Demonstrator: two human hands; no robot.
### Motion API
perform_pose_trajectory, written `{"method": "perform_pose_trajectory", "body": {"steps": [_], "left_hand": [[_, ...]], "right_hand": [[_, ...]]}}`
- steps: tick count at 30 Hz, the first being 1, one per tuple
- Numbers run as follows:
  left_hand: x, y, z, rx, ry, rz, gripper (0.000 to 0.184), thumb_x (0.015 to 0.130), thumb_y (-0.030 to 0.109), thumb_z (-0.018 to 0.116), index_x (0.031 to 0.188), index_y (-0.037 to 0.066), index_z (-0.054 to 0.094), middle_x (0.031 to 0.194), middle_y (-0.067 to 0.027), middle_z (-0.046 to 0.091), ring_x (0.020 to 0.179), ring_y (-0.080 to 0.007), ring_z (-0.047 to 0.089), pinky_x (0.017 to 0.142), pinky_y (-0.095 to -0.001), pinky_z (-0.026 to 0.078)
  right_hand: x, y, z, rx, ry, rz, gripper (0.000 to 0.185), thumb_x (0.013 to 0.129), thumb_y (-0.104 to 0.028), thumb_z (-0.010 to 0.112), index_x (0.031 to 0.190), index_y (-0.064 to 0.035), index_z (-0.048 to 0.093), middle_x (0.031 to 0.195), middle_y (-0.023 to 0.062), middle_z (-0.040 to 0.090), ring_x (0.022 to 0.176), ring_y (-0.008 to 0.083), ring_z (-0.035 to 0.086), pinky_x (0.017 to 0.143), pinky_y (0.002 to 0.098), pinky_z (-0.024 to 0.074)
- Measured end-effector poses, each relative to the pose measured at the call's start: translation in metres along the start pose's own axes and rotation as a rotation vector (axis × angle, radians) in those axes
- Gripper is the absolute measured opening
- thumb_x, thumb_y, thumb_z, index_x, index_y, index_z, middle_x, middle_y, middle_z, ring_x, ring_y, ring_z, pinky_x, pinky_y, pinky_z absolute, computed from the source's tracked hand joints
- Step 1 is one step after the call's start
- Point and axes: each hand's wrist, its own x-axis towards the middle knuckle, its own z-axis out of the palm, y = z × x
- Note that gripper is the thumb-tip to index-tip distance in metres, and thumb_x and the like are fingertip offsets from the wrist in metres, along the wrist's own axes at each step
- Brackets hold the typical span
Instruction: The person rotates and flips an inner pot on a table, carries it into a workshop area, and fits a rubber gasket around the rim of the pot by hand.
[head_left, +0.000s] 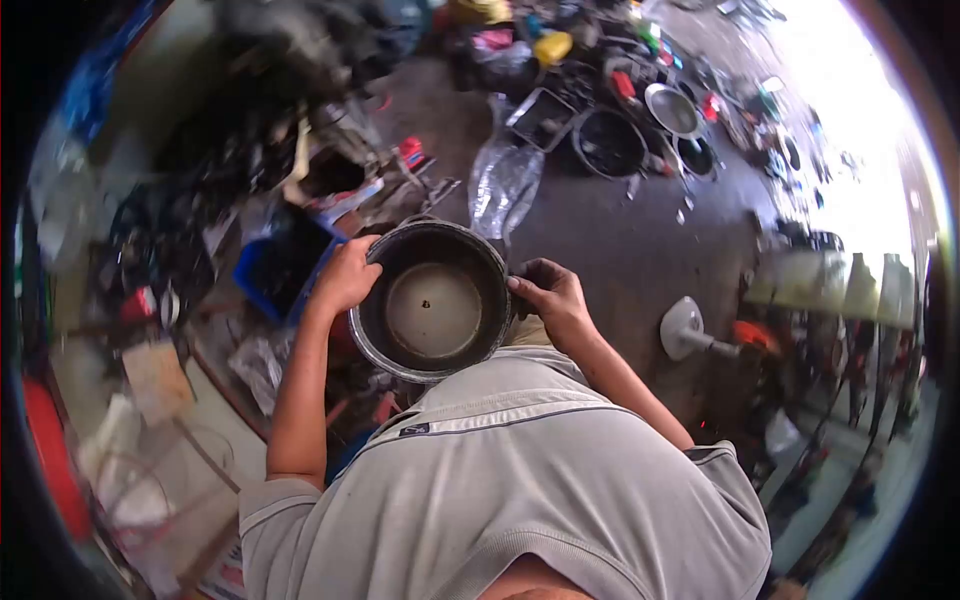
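A round metal pot (432, 308) with dark inner walls and a paler bottom is held up in front of my chest, its open top facing me. A small dark mark or hole shows near the middle of its bottom. My left hand (346, 275) grips the upper left rim, thumb over the edge. On the right side, my right hand (552, 298) pinches the rim or a handle there, its thumb against the pot. Part of the fingers of both hands is hidden behind the pot.
Pans and a round basin (609, 143) lie on the dark floor (640, 225) ahead. Clear plastic wrap (503, 187) stretches beyond the pot. A blue crate (262, 278) stands at the left among scrap. A white lamp-like object (682, 328) lies to the right, near shelves.
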Motion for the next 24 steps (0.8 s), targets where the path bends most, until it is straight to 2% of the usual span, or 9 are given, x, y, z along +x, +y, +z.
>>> {"method": "perform_pose_trajectory", "body": {"steps": [5,10,13,14,17,21,22,23,24], "left_hand": [[0.083,0.072,0.053,0.050,-0.261,0.286,0.046,0.082,0.005,0.059,0.126,-0.001,0.069,0.110,-0.0264,0.075,0.108,-0.0398,0.073,0.096,-0.0455,0.055],[0.149,0.179,0.119,0.112,-0.465,0.424,0.042,0.080,0.006,0.060,0.121,-0.001,0.070,0.107,-0.0293,0.073,0.106,-0.0436,0.071,0.093,-0.0459,0.056],[0.181,0.248,0.165,0.326,-0.496,0.477,0.041,0.080,0.007,0.060,0.119,-0.002,0.070,0.108,-0.0308,0.071,0.108,-0.0454,0.069,0.095,-0.0454,0.055],[0.190,0.264,0.183,0.342,-0.451,0.628,0.040,0.080,0.007,0.061,0.117,-0.003,0.070,0.107,-0.0318,0.071,0.108,-0.0473,0.068,0.094,-0.0460,0.055],[0.204,0.340,0.215,0.348,-0.551,0.563,0.039,0.080,0.008,0.061,0.116,-0.003,0.070,0.109,-0.0326,0.070,0.110,-0.0469,0.068,0.095,-0.0461,0.055],[0.235,0.416,0.269,0.344,-0.641,0.607,0.040,0.080,0.007,0.063,0.119,-0.003,0.070,0.108,-0.0316,0.071,0.109,-0.0489,0.067,0.095,-0.0463,0.055],[0.244,0.434,0.284,0.379,-0.645,0.668,0.042,0.080,0.004,0.062,0.121,-0.004,0.070,0.103,-0.0287,0.074,0.097,-0.0435,0.073,0.089,-0.0433,0.056],[0.250,0.452,0.299,0.386,-0.663,0.680,0.042,0.080,0.004,0.062,0.121,-0.004,0.070,0.103,-0.0287,0.074,0.097,-0.0435,0.073,0.089,-0.0433,0.056],[0.257,0.466,0.307,0.356,-0.720,0.651,0.043,0.080,0.002,0.061,0.122,-0.004,0.070,0.101,-0.0266,0.075,0.093,-0.0365,0.073,0.087,-0.0412,0.057]], "right_hand": [[-0.014,0.002,-0.078,0.019,0.250,-0.092,0.018,0.095,-0.014,0.080,0.099,0.0024,0.073,0.085,0.0036,0.072,0.077,0.0088,0.065,0.070,0.0266,0.0524],[-0.014,-0.011,-0.168,-0.101,0.498,-0.245,0.022,0.096,-0.016,0.077,0.096,0.0058,0.074,0.078,0.0063,0.072,0.072,0.0090,0.063,0.066,0.0290,0.0524],[-0.022,-0.010,-0.239,0.044,0.527,-0.229,0.021,0.095,-0.015,0.077,0.095,0.0056,0.075,0.078,0.0066,0.073,0.070,0.0092,0.063,0.064,0.0292,0.0521],[-0.030,-0.007,-0.258,0.071,0.551,-0.219,0.021,0.095,-0.015,0.077,0.095,0.0055,0.075,0.078,0.0064,0.072,0.070,0.0092,0.062,0.064,0.0292,0.0519],[-0.063,-0.005,-0.306,0.099,0.596,-0.179,0.021,0.094,-0.015,0.079,0.093,0.0053,0.074,0.077,0.0057,0.071,0.069,0.0088,0.061,0.063,0.0293,0.0513],[-0.064,-0.026,-0.382,0.040,0.675,-0.204,0.023,0.093,-0.017,0.080,0.094,0.0053,0.075,0.077,0.0060,0.072,0.070,0.0086,0.061,0.063,0.0288,0.0509],[-0.055,-0.034,-0.406,0.016,0.681,-0.212,0.023,0.093,-0.017,0.079,0.094,0.0055,0.074,0.076,0.0053,0.071,0.069,0.0086,0.061,0.063,0.0290,0.0507],[-0.046,-0.041,-0.428,-0.009,0.687,-0.221,0.023,0.093,-0.017,0.079,0.093,0.0057,0.074,0.076,0.0047,0.071,0.069,0.0086,0.060,0.063,0.0291,0.0505],[-0.036,-0.043,-0.441,0.111,0.664,-0.265,0.023,0.094,-0.016,0.079,0.092,0.0060,0.074,0.075,0.0042,0.070,0.068,0.0087,0.060,0.061,0.0285,0.0496]]}}
